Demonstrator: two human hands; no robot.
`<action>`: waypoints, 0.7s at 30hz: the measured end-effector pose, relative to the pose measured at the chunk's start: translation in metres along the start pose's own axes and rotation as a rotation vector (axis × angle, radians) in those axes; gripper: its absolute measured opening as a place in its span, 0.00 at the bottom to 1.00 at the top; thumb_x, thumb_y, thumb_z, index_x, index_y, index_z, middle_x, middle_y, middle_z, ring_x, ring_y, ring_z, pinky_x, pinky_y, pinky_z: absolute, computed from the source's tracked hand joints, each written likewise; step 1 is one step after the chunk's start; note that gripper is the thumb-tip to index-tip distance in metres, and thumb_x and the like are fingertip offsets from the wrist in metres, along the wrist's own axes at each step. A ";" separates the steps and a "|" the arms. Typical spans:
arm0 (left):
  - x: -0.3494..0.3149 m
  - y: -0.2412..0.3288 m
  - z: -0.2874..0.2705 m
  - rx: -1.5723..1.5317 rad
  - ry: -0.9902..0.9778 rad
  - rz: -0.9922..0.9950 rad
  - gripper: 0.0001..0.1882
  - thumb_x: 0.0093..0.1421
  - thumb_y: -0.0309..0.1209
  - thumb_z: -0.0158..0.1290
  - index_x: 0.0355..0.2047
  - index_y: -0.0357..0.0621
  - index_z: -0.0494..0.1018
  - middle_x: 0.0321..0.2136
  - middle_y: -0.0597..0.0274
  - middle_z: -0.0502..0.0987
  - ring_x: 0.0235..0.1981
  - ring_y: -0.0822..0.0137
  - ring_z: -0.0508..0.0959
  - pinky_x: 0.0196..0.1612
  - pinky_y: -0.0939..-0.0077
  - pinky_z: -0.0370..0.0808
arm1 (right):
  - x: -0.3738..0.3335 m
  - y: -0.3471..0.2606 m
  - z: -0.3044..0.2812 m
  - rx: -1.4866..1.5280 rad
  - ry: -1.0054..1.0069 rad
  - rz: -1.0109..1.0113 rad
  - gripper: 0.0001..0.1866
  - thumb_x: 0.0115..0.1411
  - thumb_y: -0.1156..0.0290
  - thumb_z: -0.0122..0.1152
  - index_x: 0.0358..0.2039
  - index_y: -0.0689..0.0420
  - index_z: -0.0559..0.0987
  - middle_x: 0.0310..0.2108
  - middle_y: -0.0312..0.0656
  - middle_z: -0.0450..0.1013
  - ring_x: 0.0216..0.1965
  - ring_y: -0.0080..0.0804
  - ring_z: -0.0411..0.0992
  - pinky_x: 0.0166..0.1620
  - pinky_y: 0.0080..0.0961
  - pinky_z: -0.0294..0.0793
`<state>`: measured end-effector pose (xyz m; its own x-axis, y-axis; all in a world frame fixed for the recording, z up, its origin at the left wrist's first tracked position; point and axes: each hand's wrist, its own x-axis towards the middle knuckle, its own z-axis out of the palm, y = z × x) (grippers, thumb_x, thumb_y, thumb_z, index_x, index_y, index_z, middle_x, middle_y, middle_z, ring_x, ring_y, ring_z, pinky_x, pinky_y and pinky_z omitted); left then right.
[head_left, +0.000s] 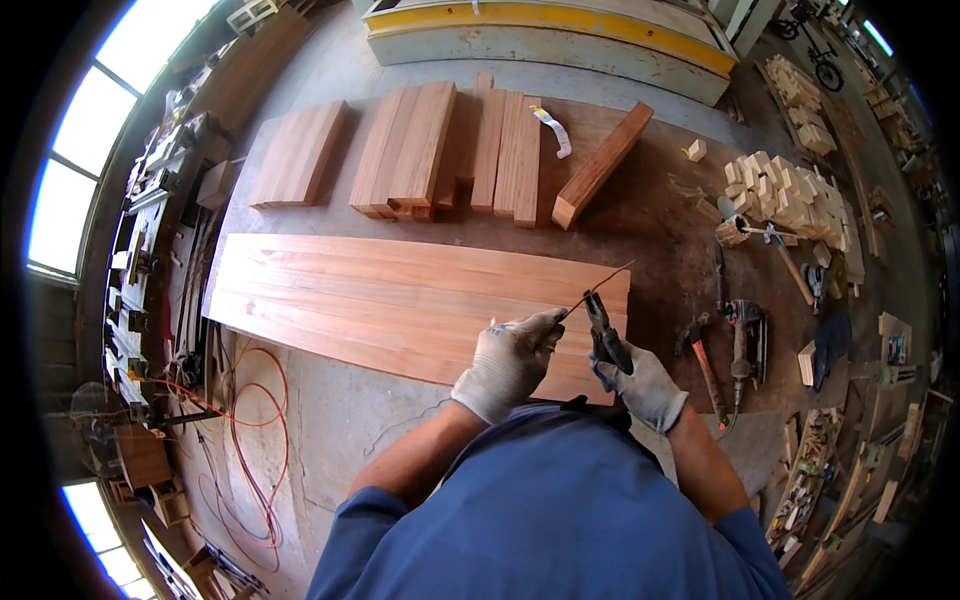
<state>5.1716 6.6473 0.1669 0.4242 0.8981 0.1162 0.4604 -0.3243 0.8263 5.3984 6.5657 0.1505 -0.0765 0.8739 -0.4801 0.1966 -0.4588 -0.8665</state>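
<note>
My gloved left hand (pixel 512 362) is closed on the lower end of a thin brown wire (pixel 606 279), which slants up to the right. In my gloved right hand (pixel 640 383) is a pair of dark pliers (pixel 602 330), gripped by the handles. The jaws of the pliers meet the wire just past my left fingertips; whether they bite on it is too small to tell. Both hands are over the right end of a wide, pale wooden panel (pixel 400 300) lying along the near side of the workbench (pixel 690 250).
Stacked boards (pixel 405 150) and a loose wooden beam (pixel 603 165) lie beyond the panel. To the right are a hammer (pixel 708 370), a power tool (pixel 742 345) and a heap of small wood blocks (pixel 775 190). An orange hose (pixel 280 440) coils on the floor at left.
</note>
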 end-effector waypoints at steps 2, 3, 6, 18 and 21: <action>0.001 -0.002 0.002 0.188 0.009 0.061 0.14 0.64 0.26 0.58 0.50 0.45 0.81 0.35 0.47 0.84 0.32 0.52 0.85 0.33 0.64 0.81 | 0.001 0.003 0.001 -0.009 0.025 -0.012 0.17 0.68 0.59 0.66 0.46 0.61 0.78 0.30 0.33 0.71 0.31 0.20 0.67 0.37 0.22 0.70; 0.003 -0.002 0.003 0.282 0.014 0.091 0.14 0.64 0.28 0.58 0.50 0.46 0.81 0.35 0.48 0.84 0.32 0.51 0.85 0.33 0.62 0.81 | 0.001 0.002 0.002 -0.013 0.038 -0.017 0.17 0.68 0.60 0.65 0.46 0.61 0.78 0.30 0.33 0.71 0.31 0.20 0.67 0.37 0.23 0.70; 0.004 0.003 0.000 0.434 0.006 0.088 0.13 0.64 0.31 0.58 0.48 0.49 0.81 0.31 0.52 0.83 0.29 0.49 0.83 0.31 0.57 0.80 | -0.002 -0.010 0.002 -0.203 0.100 0.032 0.13 0.69 0.63 0.63 0.45 0.60 0.78 0.29 0.32 0.71 0.32 0.20 0.68 0.38 0.23 0.71; 0.002 -0.008 0.004 0.090 -0.017 0.032 0.09 0.65 0.32 0.59 0.43 0.42 0.81 0.34 0.46 0.83 0.34 0.45 0.83 0.35 0.58 0.80 | -0.002 -0.006 0.012 -0.371 0.334 -0.110 0.12 0.65 0.64 0.65 0.38 0.59 0.76 0.23 0.39 0.72 0.26 0.30 0.72 0.35 0.32 0.75; 0.000 -0.006 0.004 0.093 -0.050 -0.001 0.09 0.66 0.31 0.58 0.42 0.41 0.81 0.34 0.44 0.83 0.35 0.44 0.83 0.36 0.58 0.80 | 0.007 0.013 0.015 -0.457 0.437 -0.245 0.12 0.64 0.63 0.65 0.37 0.58 0.76 0.23 0.42 0.72 0.26 0.32 0.72 0.35 0.32 0.75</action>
<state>5.1719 6.6485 0.1599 0.4604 0.8835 0.0857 0.5302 -0.3512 0.7717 5.3860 6.5635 0.1338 0.2118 0.9728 -0.0940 0.6250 -0.2087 -0.7522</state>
